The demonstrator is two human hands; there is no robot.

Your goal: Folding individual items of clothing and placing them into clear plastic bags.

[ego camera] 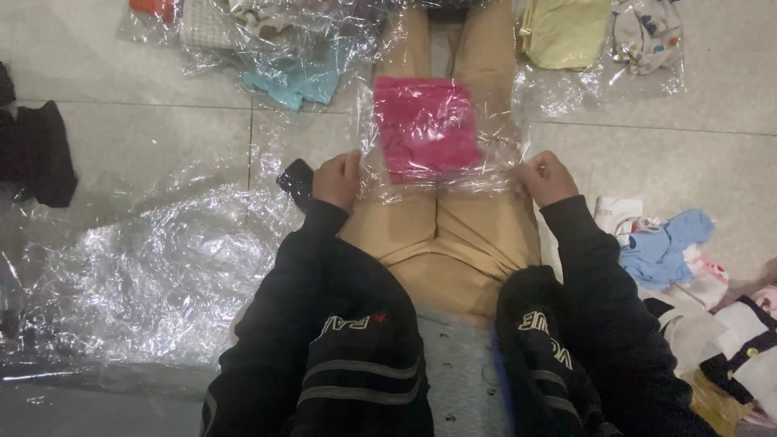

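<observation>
A folded hot-pink garment (426,125) is sealed inside a clear, crinkly plastic bag (494,105), which is laid flat across the tan-trousered lap (453,235). The bag's near edge is pinched at one corner by the left hand (337,180) and at the other by the right hand (547,177), both closed on the film. Left of the lap, a big heap of loose clear plastic bags (154,267) is spread over the grey floor tiles (146,137). Right of the lap, a pile of mixed clothes (688,275) is dumped. Beyond the lap, a bagged yellow garment (562,32) can be seen.
</observation>
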